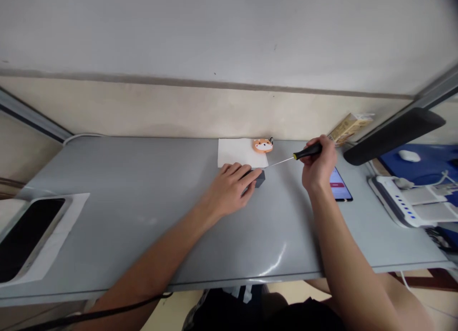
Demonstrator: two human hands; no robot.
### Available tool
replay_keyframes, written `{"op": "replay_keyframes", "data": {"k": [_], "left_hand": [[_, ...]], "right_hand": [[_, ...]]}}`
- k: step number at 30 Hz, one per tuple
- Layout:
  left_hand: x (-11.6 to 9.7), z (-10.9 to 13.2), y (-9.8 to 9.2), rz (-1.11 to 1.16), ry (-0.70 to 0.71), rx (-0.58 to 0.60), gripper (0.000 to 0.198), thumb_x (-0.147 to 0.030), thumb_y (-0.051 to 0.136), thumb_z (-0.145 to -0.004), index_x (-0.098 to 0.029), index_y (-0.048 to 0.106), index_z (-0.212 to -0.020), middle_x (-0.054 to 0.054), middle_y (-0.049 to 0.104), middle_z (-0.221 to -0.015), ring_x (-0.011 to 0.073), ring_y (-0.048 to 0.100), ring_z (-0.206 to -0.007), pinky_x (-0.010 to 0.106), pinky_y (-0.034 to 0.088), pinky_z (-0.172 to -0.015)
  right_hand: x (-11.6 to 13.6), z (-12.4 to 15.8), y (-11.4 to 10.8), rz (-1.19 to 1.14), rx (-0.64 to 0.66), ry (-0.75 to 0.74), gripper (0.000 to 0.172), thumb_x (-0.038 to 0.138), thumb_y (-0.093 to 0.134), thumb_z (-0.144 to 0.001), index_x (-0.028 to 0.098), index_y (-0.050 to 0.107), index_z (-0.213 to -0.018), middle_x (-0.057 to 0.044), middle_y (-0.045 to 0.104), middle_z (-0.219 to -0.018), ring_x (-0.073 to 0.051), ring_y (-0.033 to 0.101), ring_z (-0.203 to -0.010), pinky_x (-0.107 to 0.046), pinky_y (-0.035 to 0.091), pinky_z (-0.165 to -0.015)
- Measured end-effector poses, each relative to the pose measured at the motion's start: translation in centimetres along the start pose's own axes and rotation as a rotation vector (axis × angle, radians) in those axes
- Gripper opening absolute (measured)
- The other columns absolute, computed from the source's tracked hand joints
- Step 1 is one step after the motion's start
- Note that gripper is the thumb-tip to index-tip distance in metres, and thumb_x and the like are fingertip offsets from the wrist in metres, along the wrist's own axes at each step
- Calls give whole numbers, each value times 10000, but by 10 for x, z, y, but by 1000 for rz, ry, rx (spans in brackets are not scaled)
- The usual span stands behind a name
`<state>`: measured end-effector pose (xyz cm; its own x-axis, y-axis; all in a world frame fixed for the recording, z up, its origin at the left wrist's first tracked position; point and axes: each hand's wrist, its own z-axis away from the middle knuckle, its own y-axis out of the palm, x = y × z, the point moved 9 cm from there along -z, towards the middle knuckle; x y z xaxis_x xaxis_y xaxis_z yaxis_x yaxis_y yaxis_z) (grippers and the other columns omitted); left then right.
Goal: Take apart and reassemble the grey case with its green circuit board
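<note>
My left hand [234, 185] is closed over a small dark grey block [260, 179] and holds it down on the grey table [143, 178]. Only the block's right end shows; the rest is under my fingers. In my right hand [320, 164] is a screwdriver [308, 151] with a black handle, a yellow ring and a long thin metal shaft. The shaft slants down to the left, and its tip is near the block's far right corner. Whether the tip touches the block I cannot tell.
Behind my left hand lies white paper [234, 152], with an orange animal-faced case [263, 145] on it. A lit phone [341, 188] is by my right wrist. Farther right are a black cylinder [393, 135], a box [350, 127] and a white power strip [393, 202]. A dark-screened device [32, 235] lies far left.
</note>
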<state>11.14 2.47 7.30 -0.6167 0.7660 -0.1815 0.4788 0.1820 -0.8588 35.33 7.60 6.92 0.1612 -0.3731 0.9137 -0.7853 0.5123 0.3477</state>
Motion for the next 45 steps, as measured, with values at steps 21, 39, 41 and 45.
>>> {"op": "replay_keyframes", "data": {"k": [21, 39, 41, 45], "left_hand": [[72, 23, 16, 843, -404, -3, 262, -281, 678, -908, -234, 602, -1154, 59, 673, -1125, 194, 668, -1032, 378, 549, -974], [82, 21, 29, 516, -469, 29, 333, -476, 574, -991, -201, 728, -1100, 57, 730, -995, 198, 664, -854, 353, 520, -796], [82, 22, 30, 524, -468, 28, 334, -478, 569, -996, -206, 734, -1096, 61, 735, -1019, 206, 672, -884, 364, 523, -823], [82, 23, 29, 533, -485, 7, 330, -481, 588, -988, -216, 743, -1108, 54, 742, -988, 202, 674, -851, 357, 532, -806]], "right_hand": [[21, -6, -22, -101, -141, -113, 382, 550, 572, -906, 223, 530, -713, 57, 437, -609, -61, 357, -443, -233, 274, -407], [43, 69, -8, 491, 4, -427, 388, 353, 515, -954, 214, 525, -591, 31, 473, -544, -121, 439, -539, -271, 333, -545], [39, 86, -4, 596, 63, -485, 386, 383, 523, -957, 218, 536, -609, 24, 505, -540, -126, 451, -522, -279, 328, -537], [33, 98, -1, 644, 100, -555, 372, 405, 519, -966, 219, 554, -645, 17, 533, -550, -127, 455, -505, -286, 318, -531]]}}
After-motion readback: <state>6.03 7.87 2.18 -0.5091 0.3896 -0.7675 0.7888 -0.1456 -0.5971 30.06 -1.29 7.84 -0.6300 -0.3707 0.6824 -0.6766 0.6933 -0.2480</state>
